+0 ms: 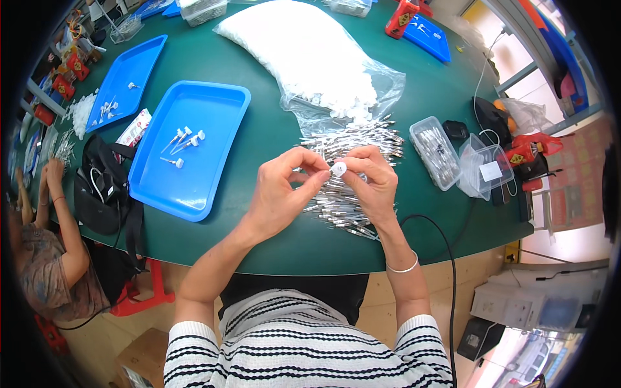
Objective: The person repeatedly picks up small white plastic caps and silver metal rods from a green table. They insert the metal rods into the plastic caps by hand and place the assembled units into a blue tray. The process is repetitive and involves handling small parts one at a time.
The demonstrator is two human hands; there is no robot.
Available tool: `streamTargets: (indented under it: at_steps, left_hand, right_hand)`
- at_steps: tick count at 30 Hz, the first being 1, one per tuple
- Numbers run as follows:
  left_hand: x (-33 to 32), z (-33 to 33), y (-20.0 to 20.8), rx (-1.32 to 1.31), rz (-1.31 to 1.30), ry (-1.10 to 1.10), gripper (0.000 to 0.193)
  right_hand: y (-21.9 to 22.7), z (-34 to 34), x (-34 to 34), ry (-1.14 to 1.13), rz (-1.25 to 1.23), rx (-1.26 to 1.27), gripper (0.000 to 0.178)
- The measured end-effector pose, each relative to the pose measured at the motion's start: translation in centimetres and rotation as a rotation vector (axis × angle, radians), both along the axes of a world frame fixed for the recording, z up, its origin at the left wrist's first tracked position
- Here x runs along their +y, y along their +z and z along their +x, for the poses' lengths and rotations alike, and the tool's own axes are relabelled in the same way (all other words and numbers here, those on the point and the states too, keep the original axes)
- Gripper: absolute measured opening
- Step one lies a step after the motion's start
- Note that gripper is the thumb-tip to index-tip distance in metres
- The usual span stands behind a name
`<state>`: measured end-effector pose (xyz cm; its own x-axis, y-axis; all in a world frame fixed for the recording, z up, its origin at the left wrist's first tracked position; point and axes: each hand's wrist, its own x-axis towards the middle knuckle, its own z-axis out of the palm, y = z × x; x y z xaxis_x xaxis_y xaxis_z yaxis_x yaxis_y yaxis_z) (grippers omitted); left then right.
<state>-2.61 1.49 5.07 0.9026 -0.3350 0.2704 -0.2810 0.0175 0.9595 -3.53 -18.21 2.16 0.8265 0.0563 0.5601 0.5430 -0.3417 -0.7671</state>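
Note:
In front of me, both hands meet over a pile of thin metal rods point(346, 205). Between their fingertips is a small round white plastic cap point(338, 169). My left hand point(281, 187) pinches at the cap's left side with thumb and forefinger; whether a rod is also hidden there I cannot tell. With thumb and forefinger, my right hand point(372, 187) grips the cap's right side. Just beyond the rods, a large clear bag point(297, 48) lies on its side, with white caps spilling from its mouth toward the pile.
A blue tray point(217, 155) at left holds several white-capped rods; another blue tray point(155, 58) lies beyond it. Rods fill a clear plastic box point(417, 152) at right, beside more clear containers point(482, 169). A black bag point(97, 187) and a co-worker point(61, 271) are far left. A black cable point(451, 271) hangs over the table edge.

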Motion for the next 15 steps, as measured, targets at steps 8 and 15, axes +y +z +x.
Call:
streamTargets:
  at_steps: [8,15]
  left_hand:
    - [-0.53,-0.31,-0.11,-0.165,0.082,0.119,0.009]
    - [-0.50,-0.15,-0.29,-0.261,0.231,0.145,0.010]
  right_hand:
    - [-0.16,0.09,0.49,-0.036,-0.015,-0.114,0.025]
    - [-0.73,0.23,0.49,-0.071,-0.104,-0.201,0.025]
